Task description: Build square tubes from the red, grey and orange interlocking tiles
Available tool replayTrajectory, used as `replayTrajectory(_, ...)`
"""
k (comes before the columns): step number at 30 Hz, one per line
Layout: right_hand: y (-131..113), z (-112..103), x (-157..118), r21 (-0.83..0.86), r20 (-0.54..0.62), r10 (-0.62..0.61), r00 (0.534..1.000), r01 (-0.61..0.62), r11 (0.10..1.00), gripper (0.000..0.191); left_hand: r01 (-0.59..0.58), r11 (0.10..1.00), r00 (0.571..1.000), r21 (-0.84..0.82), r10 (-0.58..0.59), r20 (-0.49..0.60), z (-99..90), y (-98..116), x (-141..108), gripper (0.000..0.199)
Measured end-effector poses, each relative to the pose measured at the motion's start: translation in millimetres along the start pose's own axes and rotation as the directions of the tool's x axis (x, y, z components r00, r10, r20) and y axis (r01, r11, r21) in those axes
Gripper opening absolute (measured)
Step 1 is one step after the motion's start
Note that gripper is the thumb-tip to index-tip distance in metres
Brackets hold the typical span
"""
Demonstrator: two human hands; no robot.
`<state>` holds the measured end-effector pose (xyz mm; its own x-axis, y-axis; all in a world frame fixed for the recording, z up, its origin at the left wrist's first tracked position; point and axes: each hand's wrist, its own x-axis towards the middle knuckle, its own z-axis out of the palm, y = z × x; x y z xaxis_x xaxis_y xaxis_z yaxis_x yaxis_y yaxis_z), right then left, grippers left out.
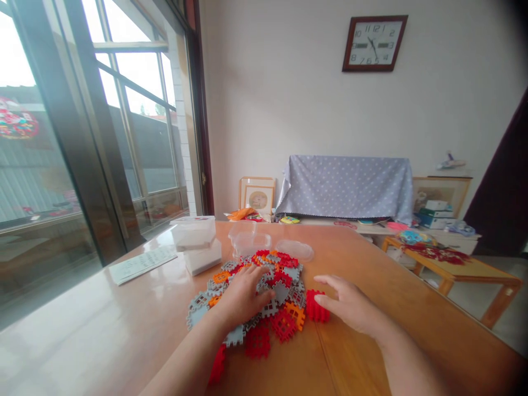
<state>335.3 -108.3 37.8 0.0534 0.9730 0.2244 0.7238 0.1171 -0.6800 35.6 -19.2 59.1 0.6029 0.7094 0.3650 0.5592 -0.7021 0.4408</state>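
Note:
A spread-out pile of flat toothed plastic pieces in grey, red and orange (281,291) lies on the wooden table. My left hand (246,294) rests over the left part of this pile, fingers apart, and it hides the pieces beneath. Just right of the pile stands a block of red pieces (317,306) set close together. Beside that block is my right hand (346,302), its thumb and fingers spread, with the thumb near the block's upper right side. Another red piece (217,364) sits near my left forearm, partly hidden by it.
White boxes (202,256) are stacked behind the pile on the left, by a printed sheet (143,264). Clear plastic containers (252,243) and a clear lid (295,250) lie behind the pile. A low wooden table (462,267) stands off to the right.

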Motion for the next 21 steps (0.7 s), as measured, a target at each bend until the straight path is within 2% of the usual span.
replayTrajectory(4, 5.1, 5.8, 6.0, -0.014, -0.065, -0.011, 0.998, 0.010, 1.000, 0.051, -0.024, 0.994, 0.987, 0.105, 0.007, 0.164, 8.8, 1.4, -4.1, 0.094)
replayTrajectory(6, 9.7, 8.3, 8.5, -0.024, -0.080, -0.014, 0.997, 0.012, 1.000, 0.051, 0.005, 0.989, 0.982, 0.150, -0.033, 0.186, 11.9, -0.2, -5.3, 0.098)
replayTrajectory(10, 19.1, 11.8, 12.9, -0.028, -0.094, -0.014, 0.995, 0.011, 1.000, 0.051, 0.006, 0.987, 0.985, 0.159, -0.033, 0.169, 11.0, -6.1, -5.3, 0.084)
replayTrajectory(13, 23.2, 13.1, 15.0, -0.031, -0.106, -0.012, 0.994, 0.008, 0.999, 0.050, -0.011, 0.986, 0.995, 0.169, -0.006, 0.102, 8.1, -10.7, -3.8, 0.064)
replayTrajectory(15, 24.1, 13.1, 15.6, -0.031, -0.116, -0.010, 0.993, 0.006, 0.999, 0.049, 0.018, 0.985, 0.998, 0.172, -0.027, 0.049, 6.1, -15.1, -2.1, 0.052)
replayTrajectory(21, 21.3, 12.7, 14.1, -0.023, -0.145, 0.006, 0.989, -0.009, 1.000, 0.051, 0.134, 0.984, 0.990, 0.118, -0.129, -0.054, -5.0, -40.1, 1.4, 0.033)
